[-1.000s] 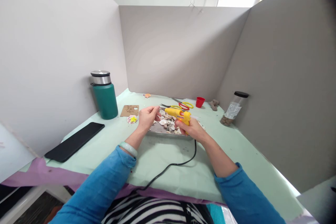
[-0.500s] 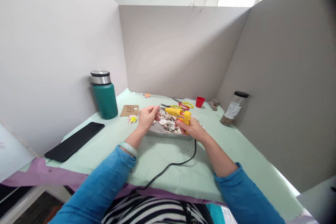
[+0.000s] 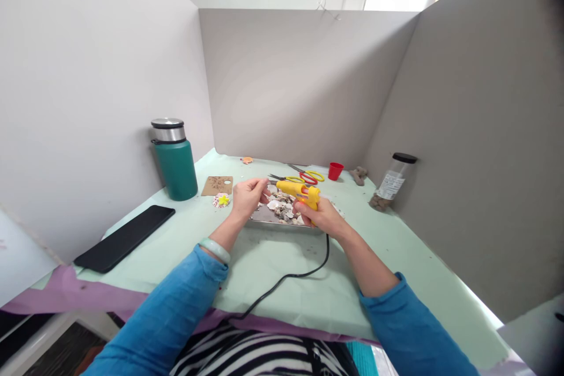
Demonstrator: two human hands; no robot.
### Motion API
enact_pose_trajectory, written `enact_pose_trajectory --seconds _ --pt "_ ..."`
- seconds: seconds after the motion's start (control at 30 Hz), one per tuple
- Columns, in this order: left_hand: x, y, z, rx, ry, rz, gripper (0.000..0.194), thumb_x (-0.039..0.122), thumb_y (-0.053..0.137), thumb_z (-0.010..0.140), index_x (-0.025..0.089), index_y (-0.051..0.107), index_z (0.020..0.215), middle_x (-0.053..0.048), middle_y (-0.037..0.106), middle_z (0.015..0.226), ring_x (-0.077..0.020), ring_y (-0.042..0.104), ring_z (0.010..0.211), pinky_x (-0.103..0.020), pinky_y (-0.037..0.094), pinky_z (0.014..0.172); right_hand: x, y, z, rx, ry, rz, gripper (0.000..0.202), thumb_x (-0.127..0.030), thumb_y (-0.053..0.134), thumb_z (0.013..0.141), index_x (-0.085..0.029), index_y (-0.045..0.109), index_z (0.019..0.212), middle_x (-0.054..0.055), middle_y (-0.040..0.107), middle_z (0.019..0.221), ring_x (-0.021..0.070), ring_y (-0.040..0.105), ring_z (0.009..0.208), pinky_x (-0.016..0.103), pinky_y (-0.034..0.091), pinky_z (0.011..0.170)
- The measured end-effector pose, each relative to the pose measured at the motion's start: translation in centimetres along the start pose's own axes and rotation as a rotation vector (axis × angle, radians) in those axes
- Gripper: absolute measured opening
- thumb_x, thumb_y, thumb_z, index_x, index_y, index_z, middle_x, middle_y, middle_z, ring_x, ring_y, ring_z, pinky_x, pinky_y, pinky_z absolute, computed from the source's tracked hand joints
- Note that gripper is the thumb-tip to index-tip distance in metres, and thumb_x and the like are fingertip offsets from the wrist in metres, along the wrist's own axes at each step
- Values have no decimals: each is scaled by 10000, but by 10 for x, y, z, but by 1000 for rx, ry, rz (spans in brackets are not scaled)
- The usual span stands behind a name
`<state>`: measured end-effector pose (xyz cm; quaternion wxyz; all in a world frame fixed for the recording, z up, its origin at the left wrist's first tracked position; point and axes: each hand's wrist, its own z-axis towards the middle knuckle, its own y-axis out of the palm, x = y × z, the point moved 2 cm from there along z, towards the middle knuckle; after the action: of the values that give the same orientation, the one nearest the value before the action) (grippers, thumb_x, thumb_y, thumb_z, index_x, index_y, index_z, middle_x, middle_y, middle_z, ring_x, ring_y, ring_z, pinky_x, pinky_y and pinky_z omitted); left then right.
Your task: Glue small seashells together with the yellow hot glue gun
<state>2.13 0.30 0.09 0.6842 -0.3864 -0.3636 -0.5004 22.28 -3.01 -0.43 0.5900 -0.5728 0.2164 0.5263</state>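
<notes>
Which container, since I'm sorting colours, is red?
The small red cup, right of the yellow-handled scissors; the green bottle, clear black-lidded jar and metal tray aren't red.

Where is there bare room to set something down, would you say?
Green cloth lies bare between the black slab and left forearm, and between the right forearm and tilted jar. The strip before the tray is bare but for cable and specks. It is crowded around the glue gun, with left hand, right hand, shells and scissors.
</notes>
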Motion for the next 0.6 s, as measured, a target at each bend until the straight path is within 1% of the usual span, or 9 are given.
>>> enact_pose_trajectory --seconds 0.2,0.4,0.6 --pt "0 1 0 -2 36 33 368 464 538 764 149 638 602 -25 644 523 -122 587 417 -189 422 438 -1 1 0 -9 -1 -18 382 -531 514 809 -164 610 763 -22 499 499 102 441 469 239 353 483" --pt "2 -1 0 20 -36 -21 372 474 547 749 150 625 584 -22 634 506 -117 579 414 -191 430 444 1 -1 1 1 13 -9 396 -548 526 792 -161 612 775 -24 496 494 107 441 471 243 368 488" --pt "-4 -1 4 24 -65 -126 362 486 561 731 146 610 616 -37 655 558 -118 568 415 -214 458 447 3 -1 0 10 16 -5 393 -553 536 784 -167 607 775 -24 502 494 110 443 474 244 371 490"
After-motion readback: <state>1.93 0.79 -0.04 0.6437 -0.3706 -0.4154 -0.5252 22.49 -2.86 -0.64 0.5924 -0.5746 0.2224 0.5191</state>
